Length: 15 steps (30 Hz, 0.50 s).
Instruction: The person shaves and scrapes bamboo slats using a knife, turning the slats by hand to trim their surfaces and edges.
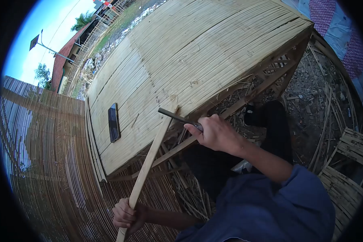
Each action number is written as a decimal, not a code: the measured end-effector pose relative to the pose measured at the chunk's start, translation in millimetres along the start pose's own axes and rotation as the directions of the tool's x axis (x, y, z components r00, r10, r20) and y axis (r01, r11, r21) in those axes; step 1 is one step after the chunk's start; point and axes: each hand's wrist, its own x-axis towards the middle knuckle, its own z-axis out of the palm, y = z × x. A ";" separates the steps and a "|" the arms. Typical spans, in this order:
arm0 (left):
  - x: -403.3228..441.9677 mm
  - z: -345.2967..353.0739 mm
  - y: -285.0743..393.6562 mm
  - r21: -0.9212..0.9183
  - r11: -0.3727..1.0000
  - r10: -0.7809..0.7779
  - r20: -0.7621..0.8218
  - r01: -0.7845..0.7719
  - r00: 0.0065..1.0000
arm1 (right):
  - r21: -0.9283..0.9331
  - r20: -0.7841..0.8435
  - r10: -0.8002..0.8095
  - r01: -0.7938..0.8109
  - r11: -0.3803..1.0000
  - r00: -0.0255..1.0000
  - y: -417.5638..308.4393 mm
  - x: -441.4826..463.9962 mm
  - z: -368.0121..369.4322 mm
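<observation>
Here's the bamboo strip [150,157], slanting up from lower left to the edge of the slatted surface [213,52]. Left hand [126,214]: fingers wrapped round it, low down. Right hand [218,134]: fingers clenched on a dark-bladed knife [172,114], lying across the upper end. Is the edge biting? Hard to tell from this angle. A snagged fibre could make the blade jump; a long slip could run it down to the left fingers. Farther out, a swinging strip could knock the smartphone [113,123].
</observation>
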 end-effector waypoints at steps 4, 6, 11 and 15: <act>-1.8 13.3 -3.8 0.104 0.994 0.026 0.056 -0.032 0.998 | 0.027 0.114 -0.064 0.061 0.998 0.991 -21.2 -24.7 -3.4; 0.3 10.0 -4.7 0.080 0.996 0.031 0.057 -0.036 0.998 | 0.008 0.009 -0.123 0.123 0.992 0.992 -5.3 -17.8 10.4; -4.3 15.3 -4.4 0.116 0.992 0.032 0.055 -0.038 0.998 | -0.065 0.002 -0.138 0.138 0.988 0.990 -15.1 -20.2 2.3; 1.6 8.5 -5.8 0.058 0.998 0.026 0.010 -0.027 1.000 | -0.001 -0.003 -0.126 0.126 0.992 0.992 -14.3 -20.5 17.4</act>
